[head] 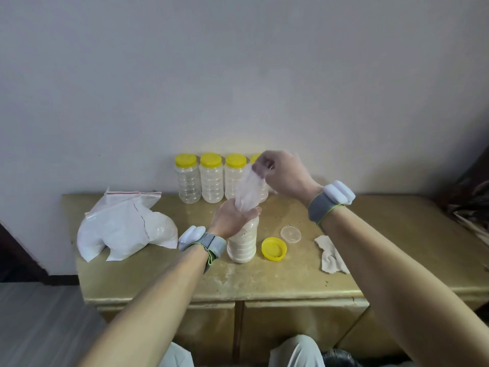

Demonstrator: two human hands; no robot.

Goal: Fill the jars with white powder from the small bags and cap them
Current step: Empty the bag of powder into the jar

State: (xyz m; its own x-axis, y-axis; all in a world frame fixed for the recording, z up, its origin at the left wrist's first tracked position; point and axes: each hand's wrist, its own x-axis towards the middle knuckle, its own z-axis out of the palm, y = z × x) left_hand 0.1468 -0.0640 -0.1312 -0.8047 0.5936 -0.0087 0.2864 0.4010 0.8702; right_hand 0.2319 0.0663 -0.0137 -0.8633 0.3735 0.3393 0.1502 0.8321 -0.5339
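left hand (230,219) wrapped round the neck of the nearly full jar (242,245), right hand (280,173) pinching the upturned small bag (247,192) straight above it, yellow cap (274,249) lying just right of the jar

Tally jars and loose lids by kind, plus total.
Capped jars: 4 (one partly behind the right hand pinching the small bag)
Open jar, gripped by left hand: 1
Yellow cap, loose: 1
Clear lid, loose: 1
Total: 7

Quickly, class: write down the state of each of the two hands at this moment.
Left hand: closed, gripping the small bag at the mouth of the jar.
Right hand: closed, pinching the bag's upper end.
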